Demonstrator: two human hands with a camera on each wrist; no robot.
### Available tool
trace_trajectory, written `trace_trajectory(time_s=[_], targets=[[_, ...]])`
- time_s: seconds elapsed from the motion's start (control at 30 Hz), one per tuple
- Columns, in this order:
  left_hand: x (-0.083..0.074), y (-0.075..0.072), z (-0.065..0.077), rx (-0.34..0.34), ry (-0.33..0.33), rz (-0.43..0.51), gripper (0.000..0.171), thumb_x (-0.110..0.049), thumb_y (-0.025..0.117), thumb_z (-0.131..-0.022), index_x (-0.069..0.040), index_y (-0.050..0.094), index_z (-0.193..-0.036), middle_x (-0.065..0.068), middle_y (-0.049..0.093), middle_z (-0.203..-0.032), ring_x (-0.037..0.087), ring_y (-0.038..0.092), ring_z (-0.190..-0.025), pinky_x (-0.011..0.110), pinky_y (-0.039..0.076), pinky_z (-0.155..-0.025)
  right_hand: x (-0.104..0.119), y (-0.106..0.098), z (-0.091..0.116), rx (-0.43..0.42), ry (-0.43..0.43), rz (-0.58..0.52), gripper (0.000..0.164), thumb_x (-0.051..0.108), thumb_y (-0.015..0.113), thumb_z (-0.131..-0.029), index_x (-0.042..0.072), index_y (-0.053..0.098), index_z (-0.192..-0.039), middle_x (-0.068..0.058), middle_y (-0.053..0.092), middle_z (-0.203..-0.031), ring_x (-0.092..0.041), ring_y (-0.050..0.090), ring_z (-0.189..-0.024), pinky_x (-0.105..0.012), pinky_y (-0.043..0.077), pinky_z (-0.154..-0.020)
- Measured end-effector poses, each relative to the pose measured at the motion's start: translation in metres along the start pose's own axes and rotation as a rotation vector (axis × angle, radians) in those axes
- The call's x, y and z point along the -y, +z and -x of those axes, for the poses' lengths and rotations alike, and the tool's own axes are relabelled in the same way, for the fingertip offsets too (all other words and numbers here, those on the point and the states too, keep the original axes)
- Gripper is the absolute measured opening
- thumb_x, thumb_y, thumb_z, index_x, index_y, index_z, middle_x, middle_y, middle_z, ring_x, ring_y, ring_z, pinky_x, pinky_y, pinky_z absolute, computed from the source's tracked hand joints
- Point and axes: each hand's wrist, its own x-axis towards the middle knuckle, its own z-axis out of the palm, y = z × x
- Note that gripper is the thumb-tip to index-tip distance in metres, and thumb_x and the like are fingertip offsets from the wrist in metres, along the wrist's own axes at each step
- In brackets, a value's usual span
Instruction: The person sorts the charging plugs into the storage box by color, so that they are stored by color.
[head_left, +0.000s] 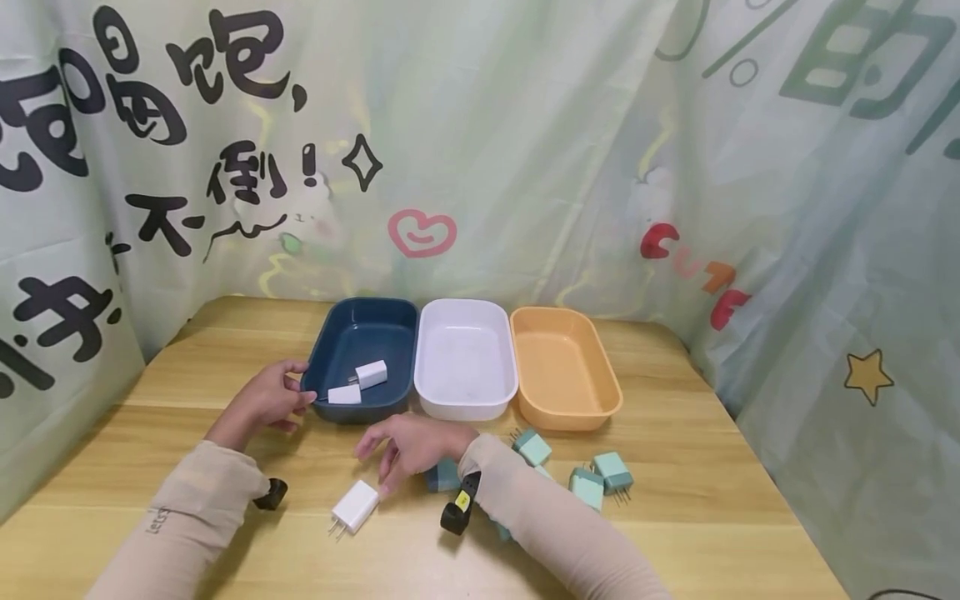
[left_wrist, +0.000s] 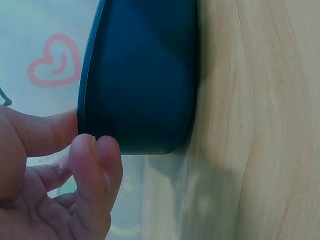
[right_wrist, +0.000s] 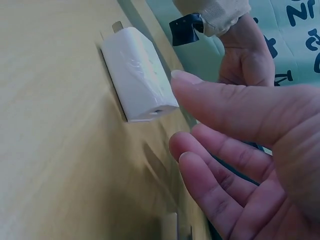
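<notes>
My left hand (head_left: 273,396) pinches the near-left rim of the dark blue tray (head_left: 322,333), thumb and fingertips at its edge in the left wrist view. Two white charger plugs, one (head_left: 371,374) behind the other (head_left: 344,394), lie inside that tray. Over the table my right hand (head_left: 416,446) has its fingers spread and holds nothing. Just beyond its thumb, a white charger plug (right_wrist: 137,75) lies on the wood with its prongs pointing away. Whether the thumb touches this plug I cannot tell.
A white tray (head_left: 465,404) and an orange tray (head_left: 570,417) stand in a row right of the dark blue one. Several mint-green charger plugs (head_left: 613,472) lie around my right forearm, partly covered by it. A blue plug (head_left: 444,476) sits under my right wrist. Printed cloth hangs behind.
</notes>
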Motion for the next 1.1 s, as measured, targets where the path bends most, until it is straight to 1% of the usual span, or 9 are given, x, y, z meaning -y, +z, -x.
trace_trajectory(time_s=[0.2,0.37,0.5,0.63,0.77,0.87,1.1], targets=[[0.0,0.0,-0.001,-0.001,-0.007,-0.007,0.066,-0.004,0.062,-0.093,0.008,0.024,-0.146,0.026,0.047,-0.111,0.028,0.059,-0.084,0.039,0.058,-0.059,0.001,0.006,-0.002,0.034,0.008,0.048,0.058,-0.003,0.084,-0.07,0.005,0.061,-0.123,0.005,0.063,-0.11,-0.006,0.065,-0.072,-0.02,0.053,-0.068],[-0.001,-0.001,-0.001,0.004,-0.006,-0.008,0.066,-0.004,0.061,-0.094,0.008,0.023,-0.146,0.024,0.048,-0.108,0.028,0.058,-0.083,0.039,0.058,-0.059,0.002,0.012,-0.004,0.068,0.003,0.096,0.057,-0.001,0.086,-0.069,0.007,0.062,-0.12,0.009,0.062,-0.102,-0.004,0.061,-0.069,-0.02,0.052,-0.062],[-0.002,-0.001,0.0,0.005,-0.012,-0.006,0.066,-0.004,0.062,-0.093,0.008,0.024,-0.146,0.023,0.048,-0.106,0.028,0.058,-0.083,0.039,0.058,-0.059,0.002,0.017,-0.007,0.077,-0.023,0.182,0.053,0.002,0.087,-0.068,0.008,0.065,-0.116,0.01,0.062,-0.094,-0.003,0.059,-0.068,-0.018,0.051,-0.062],[0.001,0.0,0.002,0.004,-0.021,-0.011,0.065,-0.004,0.062,-0.093,0.008,0.024,-0.145,0.023,0.049,-0.106,0.028,0.057,-0.083,0.039,0.057,-0.059,0.002,0.023,-0.011,0.08,-0.058,0.274,0.053,0.006,0.088,-0.069,0.009,0.065,-0.117,0.01,0.061,-0.091,-0.001,0.059,-0.068,-0.014,0.05,-0.065],[0.005,0.001,0.004,0.004,-0.024,-0.015,0.065,-0.005,0.062,-0.093,0.008,0.024,-0.145,0.023,0.049,-0.106,0.028,0.058,-0.083,0.038,0.057,-0.059,0.0,0.026,-0.014,0.091,-0.086,0.341,0.045,0.01,0.087,-0.072,0.01,0.068,-0.113,0.011,0.061,-0.088,0.001,0.058,-0.069,-0.012,0.048,-0.066],[0.004,0.002,0.004,0.001,-0.015,-0.016,0.066,-0.006,0.063,-0.093,0.008,0.025,-0.145,0.023,0.049,-0.106,0.028,0.058,-0.083,0.038,0.057,-0.059,-0.001,0.025,-0.014,0.076,-0.08,0.363,0.038,0.011,0.086,-0.073,0.011,0.069,-0.107,0.011,0.06,-0.083,0.001,0.056,-0.068,-0.012,0.047,-0.064],[0.0,0.0,0.002,0.001,-0.012,-0.01,0.066,-0.004,0.062,-0.094,0.007,0.024,-0.146,0.022,0.048,-0.106,0.028,0.058,-0.083,0.038,0.057,-0.059,0.0,0.018,-0.012,0.027,-0.087,0.375,0.033,0.014,0.085,-0.074,0.013,0.07,-0.103,0.014,0.061,-0.08,0.001,0.056,-0.068,-0.013,0.047,-0.064]])
